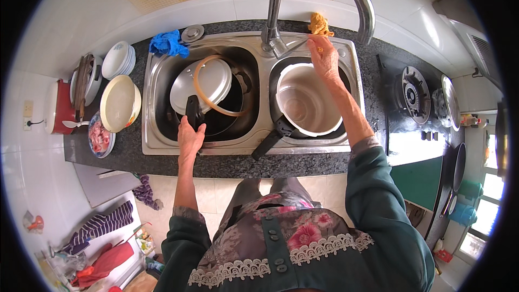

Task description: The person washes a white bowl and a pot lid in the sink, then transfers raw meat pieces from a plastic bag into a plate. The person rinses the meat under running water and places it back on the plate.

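Observation:
My left hand [190, 140] is closed around the black handle [194, 109] of a silver pressure cooker lid [182, 85], which leans in the left basin. A tan rubber sealing ring [198, 85] lies across the lid, over a dark pan [225, 125]. At the tap, my right hand [325, 56] has its fingertips on the end of the faucet lever [296, 48]. Below that forearm, the pressure cooker pot [298, 103] sits uncovered in the right basin, its black handle [267, 142] sticking out over the front rim. No water stream shows from the spout.
A blue cloth [168, 43] and a sink strainer [192, 33] lie behind the left basin, an orange cloth [320, 24] behind the right. Stacked bowls [117, 61], a cream basin [120, 103] and a plate of raw meat [99, 138] stand left. At right is a gas burner [413, 95].

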### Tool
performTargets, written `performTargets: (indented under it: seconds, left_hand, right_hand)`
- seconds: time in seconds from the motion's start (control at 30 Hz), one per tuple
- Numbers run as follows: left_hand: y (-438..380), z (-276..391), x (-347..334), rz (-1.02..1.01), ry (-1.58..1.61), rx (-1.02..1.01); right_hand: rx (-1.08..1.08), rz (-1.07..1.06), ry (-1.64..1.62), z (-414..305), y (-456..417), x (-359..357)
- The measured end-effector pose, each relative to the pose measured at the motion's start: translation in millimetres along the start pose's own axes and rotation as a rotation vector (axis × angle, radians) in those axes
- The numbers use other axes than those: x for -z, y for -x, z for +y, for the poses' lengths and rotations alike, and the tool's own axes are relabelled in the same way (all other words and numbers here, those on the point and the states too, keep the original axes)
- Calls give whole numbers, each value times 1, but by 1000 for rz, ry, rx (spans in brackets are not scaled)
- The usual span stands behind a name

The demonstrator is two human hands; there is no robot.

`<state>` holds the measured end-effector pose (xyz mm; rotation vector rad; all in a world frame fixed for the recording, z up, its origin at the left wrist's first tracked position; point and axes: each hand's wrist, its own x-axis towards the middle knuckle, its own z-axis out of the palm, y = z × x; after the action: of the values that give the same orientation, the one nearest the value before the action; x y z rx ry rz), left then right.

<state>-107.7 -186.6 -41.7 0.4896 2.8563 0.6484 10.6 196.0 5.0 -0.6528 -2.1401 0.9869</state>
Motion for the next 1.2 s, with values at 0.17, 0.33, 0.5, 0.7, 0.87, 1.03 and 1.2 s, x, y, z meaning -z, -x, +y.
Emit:
performTargets:
  seconds: [0.17, 0.33, 0.5, 0.7, 0.87, 1.03, 1.2]
  left_hand:
    - [-17, -20, -5, -229, 390, 259]
    - [-26, -25, 3, -221, 412, 243]
    - [-28, -30, -18, -121, 363, 151]
    - [-14, -33, 7, -32, 383, 138]
    - [6, -17, 39, -107, 432, 149]
    - [27, -32, 38, -74, 454, 115]
    - [40, 5, 54, -159, 553, 206]
  right_hand:
    - [134, 16, 376, -11, 21, 3]
    - [33, -406, 211, -101, 89, -68]
    - [-97, -707, 166, -80, 141, -191]
    - [-31, -245, -267, -115, 100, -185]
    - [-58, -196, -460, -146, 48, -127]
    - [-120, -160, -531, -118, 53, -91]
    - [-123, 75, -358, -76, 43, -137]
